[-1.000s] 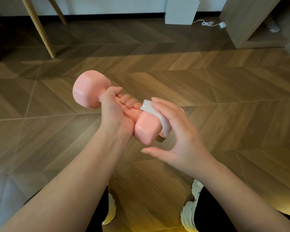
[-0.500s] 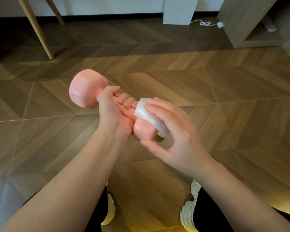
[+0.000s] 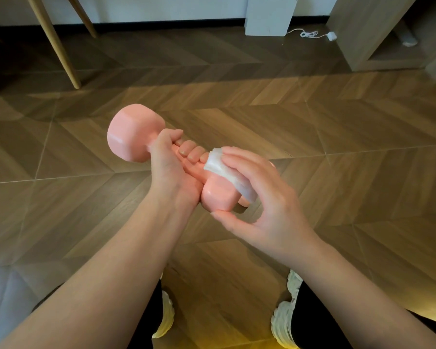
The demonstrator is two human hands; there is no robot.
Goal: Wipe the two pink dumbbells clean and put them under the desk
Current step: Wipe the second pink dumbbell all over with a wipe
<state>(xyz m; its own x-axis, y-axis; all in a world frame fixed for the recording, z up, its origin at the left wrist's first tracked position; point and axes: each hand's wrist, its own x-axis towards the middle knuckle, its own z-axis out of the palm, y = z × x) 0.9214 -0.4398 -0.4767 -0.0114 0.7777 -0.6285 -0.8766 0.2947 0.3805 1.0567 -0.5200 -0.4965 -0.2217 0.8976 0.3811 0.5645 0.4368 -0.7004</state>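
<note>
Gripping pink dumbbell (image 3: 134,133) handle: left hand (image 3: 172,172), fingers curled round. Right hand (image 3: 269,197) pinches white wipe (image 3: 223,170) against the 4 o'clock head, thumb beneath.

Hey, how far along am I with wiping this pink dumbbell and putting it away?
Nothing looks finished yet. In hand: your left hand grips the pink dumbbell by its handle while your right hand presses a folded white wipe onto its near head. Still to do: finish this one, wipe the second dumbbell, which isn't in view, and put both under the desk.
</note>
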